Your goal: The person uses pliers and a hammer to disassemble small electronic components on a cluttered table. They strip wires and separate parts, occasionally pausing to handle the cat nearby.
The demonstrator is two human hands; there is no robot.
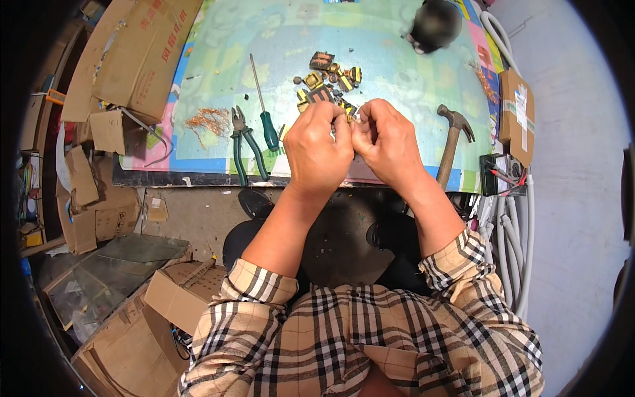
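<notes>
My left hand (320,145) and my right hand (389,139) meet above the near part of the table, fingers pinched together. Between their fingertips is a small yellowish piece (350,120), mostly hidden, its kind too small to tell. Just beyond the knuckles lies a loose heap of yellow, black and brown electrical-looking parts (323,79); my hands cover its near side. Left of my left hand are a green-handled screwdriver (268,129) and green-handled pliers (246,147) with the jaws pointing away. A claw hammer (451,142) with a wooden handle rests right of my right hand.
A patterned mat (264,40) covers the table. Copper wire strands (209,124) lie left of the pliers. At the far right is a blurred dark rounded shape (435,26). Cardboard boxes (142,56) stand along the left; grey pipes (509,245) lean by the right wall.
</notes>
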